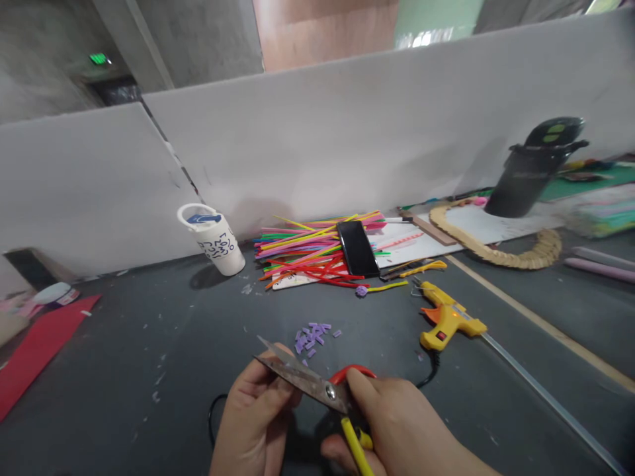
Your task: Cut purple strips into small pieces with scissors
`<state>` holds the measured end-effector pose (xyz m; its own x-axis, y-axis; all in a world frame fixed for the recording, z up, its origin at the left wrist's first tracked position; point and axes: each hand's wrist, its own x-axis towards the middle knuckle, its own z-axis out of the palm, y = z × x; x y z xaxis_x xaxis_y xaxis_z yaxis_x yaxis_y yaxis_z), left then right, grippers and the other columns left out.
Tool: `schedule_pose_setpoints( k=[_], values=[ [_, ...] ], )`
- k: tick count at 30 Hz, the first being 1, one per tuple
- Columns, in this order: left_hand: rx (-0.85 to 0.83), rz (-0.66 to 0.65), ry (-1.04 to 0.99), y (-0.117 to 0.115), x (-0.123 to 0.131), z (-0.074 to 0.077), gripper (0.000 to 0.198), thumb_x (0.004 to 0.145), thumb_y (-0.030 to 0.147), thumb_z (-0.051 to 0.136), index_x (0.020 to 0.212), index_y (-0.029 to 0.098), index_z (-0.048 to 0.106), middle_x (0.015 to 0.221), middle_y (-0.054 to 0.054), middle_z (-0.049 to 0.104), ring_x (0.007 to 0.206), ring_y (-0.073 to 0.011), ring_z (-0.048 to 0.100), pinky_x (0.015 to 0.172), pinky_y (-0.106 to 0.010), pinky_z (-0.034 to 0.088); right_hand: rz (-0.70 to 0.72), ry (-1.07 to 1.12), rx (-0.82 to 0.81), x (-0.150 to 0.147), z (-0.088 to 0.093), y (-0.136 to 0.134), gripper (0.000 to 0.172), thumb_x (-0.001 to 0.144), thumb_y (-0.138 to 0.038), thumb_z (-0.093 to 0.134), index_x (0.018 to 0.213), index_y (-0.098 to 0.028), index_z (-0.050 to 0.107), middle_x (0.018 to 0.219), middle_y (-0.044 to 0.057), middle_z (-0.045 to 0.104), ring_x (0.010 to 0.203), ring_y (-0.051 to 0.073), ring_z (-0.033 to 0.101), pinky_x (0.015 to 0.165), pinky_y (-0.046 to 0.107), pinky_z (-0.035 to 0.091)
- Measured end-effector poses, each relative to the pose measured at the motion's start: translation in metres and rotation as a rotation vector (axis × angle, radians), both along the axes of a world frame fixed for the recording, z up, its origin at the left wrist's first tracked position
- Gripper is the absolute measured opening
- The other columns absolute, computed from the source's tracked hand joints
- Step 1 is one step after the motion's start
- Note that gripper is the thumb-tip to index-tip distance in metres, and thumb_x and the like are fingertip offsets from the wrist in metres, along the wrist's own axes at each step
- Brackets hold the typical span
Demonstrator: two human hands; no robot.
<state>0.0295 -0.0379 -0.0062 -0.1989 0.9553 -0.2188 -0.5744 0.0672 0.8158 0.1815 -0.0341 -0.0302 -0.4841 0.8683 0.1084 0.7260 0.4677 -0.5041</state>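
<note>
My right hand (401, 430) grips red-handled scissors (307, 382) near the bottom of the view, blades slightly apart and pointing left. A yellow strip (357, 449) runs under that hand by the handles. My left hand (255, 416) is closed beside the blades, fingertips pinched at them; what it holds is hidden. Just beyond the blade tips lie several small purple cut pieces (311, 334) on the dark table (149, 344).
A yellow glue gun (449, 320) with its black cord lies to the right. Farther back are a pile of coloured strips (307, 254), a black phone (357, 248), a white cup (215, 239), a black lidded container (533, 168), a wooden arch (501, 251) and red sheet (34, 350).
</note>
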Motion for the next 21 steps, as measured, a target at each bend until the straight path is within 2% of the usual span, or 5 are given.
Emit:
schedule_pose_setpoints(
  k=[5,10,21],
  values=[
    [-0.01,0.004,-0.014,-0.0007,0.0007,0.0,0.024,0.044,0.022,0.084,0.059,0.015,0.068,0.059,0.002,0.055,0.054,-0.0074,0.048,0.051,-0.015,0.04,-0.005,-0.019,-0.025,-0.0007,0.0008,0.0007,0.04,0.067,-0.056,0.061,0.071,-0.019,0.047,0.055,0.002,0.061,0.046,0.019,0.058,0.042,0.023,0.022],
    [-0.002,0.006,-0.007,-0.0011,0.0024,0.0021,0.026,0.044,0.027,0.084,0.061,0.015,0.069,0.057,0.002,0.056,0.051,-0.007,0.046,0.05,-0.015,0.038,-0.005,0.018,-0.038,-0.0007,0.0025,0.0015,0.043,0.061,-0.056,0.066,0.072,-0.019,0.046,0.061,0.002,0.063,0.049,0.019,0.058,0.043,0.023,0.024],
    [-0.037,-0.016,-0.011,-0.0005,-0.0002,-0.0042,0.025,0.043,0.022,0.084,0.063,0.016,0.07,0.059,0.001,0.058,0.054,-0.0085,0.05,0.053,-0.017,0.041,-0.008,-0.005,-0.037,-0.0018,-0.0003,-0.0006,0.046,0.065,-0.063,0.059,0.072,-0.019,0.046,0.06,0.003,0.063,0.048,0.019,0.058,0.042,0.023,0.023]
  ],
)
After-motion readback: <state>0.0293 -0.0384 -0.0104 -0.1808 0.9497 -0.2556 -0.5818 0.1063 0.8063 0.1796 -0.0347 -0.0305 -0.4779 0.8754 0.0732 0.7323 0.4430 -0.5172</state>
